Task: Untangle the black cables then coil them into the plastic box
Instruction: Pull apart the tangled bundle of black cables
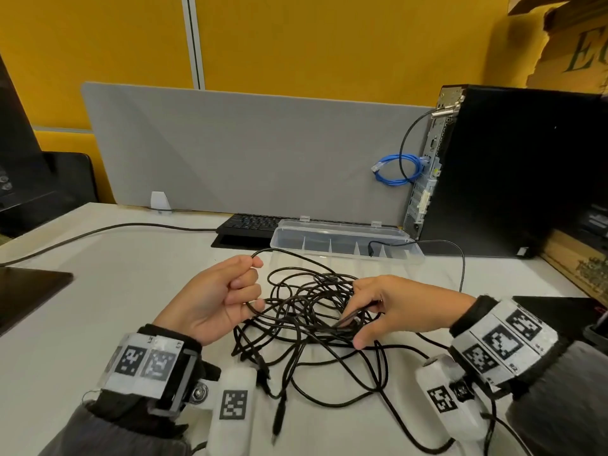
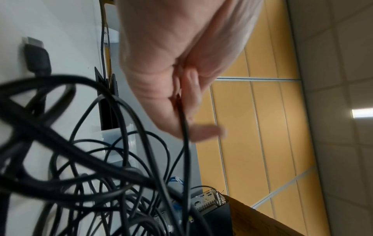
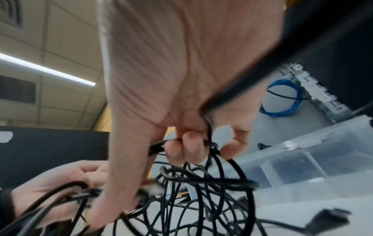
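A tangle of black cables (image 1: 306,311) lies on the white desk between my hands. My left hand (image 1: 227,294) has its fingers curled round one strand, which runs out of the fist at top and bottom; the left wrist view shows that strand (image 2: 184,127) leaving the left hand (image 2: 181,76). My right hand (image 1: 388,307) pinches several strands at the right edge of the tangle, and the right wrist view shows the right hand (image 3: 191,143) with its fingers (image 3: 189,148) hooked through loops. The clear plastic box (image 1: 345,243) stands open behind the tangle, one black cable end (image 1: 371,248) lying in it.
A black keyboard (image 1: 250,223) sits behind the box, against a grey divider (image 1: 246,153). A black computer tower (image 1: 513,172) with a blue cable loop (image 1: 394,169) stands at the right. A dark pad (image 1: 26,291) lies at the left. A loose plug (image 1: 279,419) rests near the desk's front.
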